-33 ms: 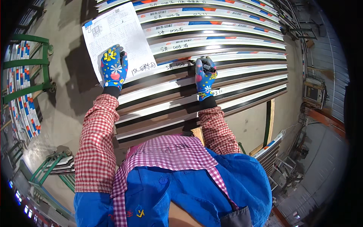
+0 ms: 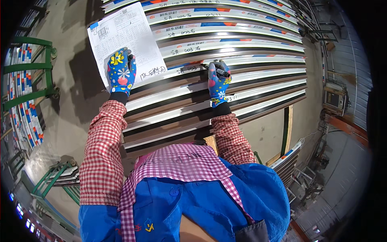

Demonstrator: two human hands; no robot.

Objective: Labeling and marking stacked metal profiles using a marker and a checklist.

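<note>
A: What's at the far left?
B: A green metal rack, with long wrapped strips in white, blue and orange beside it.
A: And moving right?
B: A printed sheet of paper, lying tilted over the left ends of a row of long bars. It has handwriting near its lower edge.
A: The left hand?
B: The left hand, in a blue flowered glove, rests on the paper with its fingers curled. Something dark shows by its thumb; I can't tell whether it's gripping that.
A: What about the bars?
B: They lie side by side, brown with pale strips, several bearing black handwriting.
A: And the right hand?
B: The right hand, gloved to match, is closed around a black marker, above the bars and right of the paper. The marker points left, its tip beside writing on one bar. Whether it touches, I can't tell.
A: Farther right?
B: Another bundle of bars, low down, then a boxy machine near the wall.
</note>
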